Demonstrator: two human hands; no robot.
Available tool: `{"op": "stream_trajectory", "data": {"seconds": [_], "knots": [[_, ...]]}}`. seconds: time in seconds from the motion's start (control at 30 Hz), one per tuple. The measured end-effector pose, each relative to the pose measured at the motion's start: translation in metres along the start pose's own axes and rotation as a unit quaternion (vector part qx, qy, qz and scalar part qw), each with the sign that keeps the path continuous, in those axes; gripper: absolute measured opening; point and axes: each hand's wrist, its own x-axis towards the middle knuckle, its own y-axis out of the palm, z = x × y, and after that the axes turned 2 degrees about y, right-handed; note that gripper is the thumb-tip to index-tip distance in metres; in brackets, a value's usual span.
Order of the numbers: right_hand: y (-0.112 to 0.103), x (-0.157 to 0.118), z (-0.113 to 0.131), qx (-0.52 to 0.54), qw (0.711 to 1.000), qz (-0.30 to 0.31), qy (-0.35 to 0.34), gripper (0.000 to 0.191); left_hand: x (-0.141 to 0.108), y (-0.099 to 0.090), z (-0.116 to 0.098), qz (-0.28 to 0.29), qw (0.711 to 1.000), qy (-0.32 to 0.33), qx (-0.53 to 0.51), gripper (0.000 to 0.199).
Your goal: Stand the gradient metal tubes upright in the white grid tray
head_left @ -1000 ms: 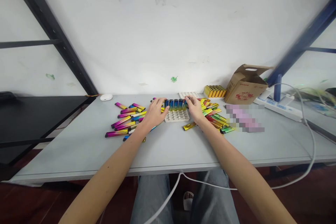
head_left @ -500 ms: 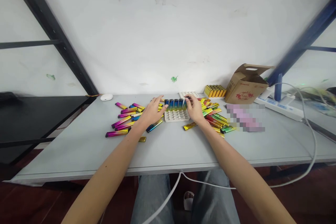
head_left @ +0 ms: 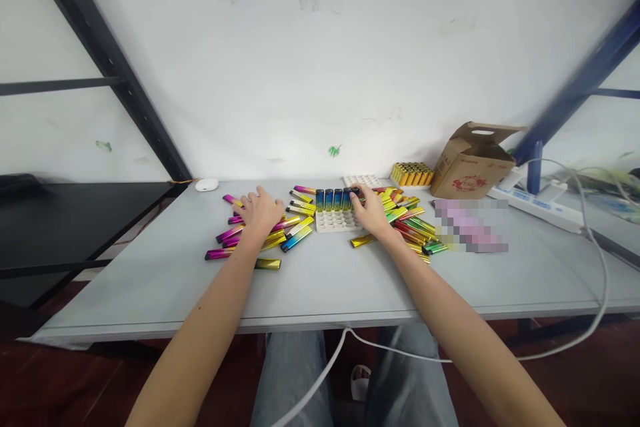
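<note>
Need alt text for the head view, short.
Left hand rests on a pile of colourful sticks; right hand touches sticks standing in a white tray on a grey table. Cardboard box far right.

Purple-to-yellow gradients are shown by the loose sticks [head_left: 235, 235] on the grey table [head_left: 320, 280], blue-to-green ones by the standing sticks [head_left: 334, 199] in the white holed tray [head_left: 336, 221], gold by the packed sticks [head_left: 411, 174], and brown with a red print by the carton [head_left: 473, 163].
</note>
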Motion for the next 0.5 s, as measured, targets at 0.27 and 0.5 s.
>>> {"op": "stream_trajectory", "data": {"seconds": [0.27,0.5], "knots": [[0.001,-0.001,0.002,-0.008,1.0,0.009,-0.008,0.032,0.017,-0.009,0.021,0.116,0.993,-0.028,0.012,0.066],[0.0,-0.002,0.002,-0.013,1.0,0.011,-0.01,0.032,0.015,-0.015,0.015,0.094,0.995,-0.026,0.03,0.062]]}}
